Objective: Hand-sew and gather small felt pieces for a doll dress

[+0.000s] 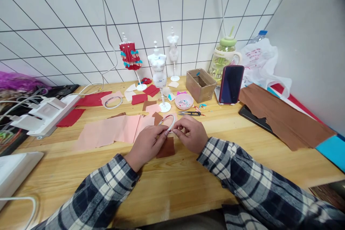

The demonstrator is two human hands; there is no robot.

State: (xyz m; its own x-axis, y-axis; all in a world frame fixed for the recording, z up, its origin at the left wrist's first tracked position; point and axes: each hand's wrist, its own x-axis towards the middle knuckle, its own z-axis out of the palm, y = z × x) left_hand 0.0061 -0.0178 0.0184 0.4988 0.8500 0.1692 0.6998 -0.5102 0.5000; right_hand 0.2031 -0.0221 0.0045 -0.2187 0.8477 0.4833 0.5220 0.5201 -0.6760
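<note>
My left hand [151,142] pinches a thin white ring [169,118], like a narrow roll or hoop, between thumb and fingers. At the ring's near right edge, the thumb and fingers of my right hand [192,133] are pinched together on it. Beneath the hands lies a brown fabric piece [166,148]. Pale pink fabric [107,131] stretches out to the left of my left hand. Just beyond my right hand is a pair of black thread snips [190,113]. A second white ring [113,102] rests on pink cloth farther left.
White mini dress forms [159,65] stand at the back, one wearing a red ruffled dress [130,55]. Nearby are a pink bead dish [184,101], cardboard box [201,85], upright phone [231,84] and drink jug [224,57]. A power strip [45,116] lies left, brown fabric [285,118] right.
</note>
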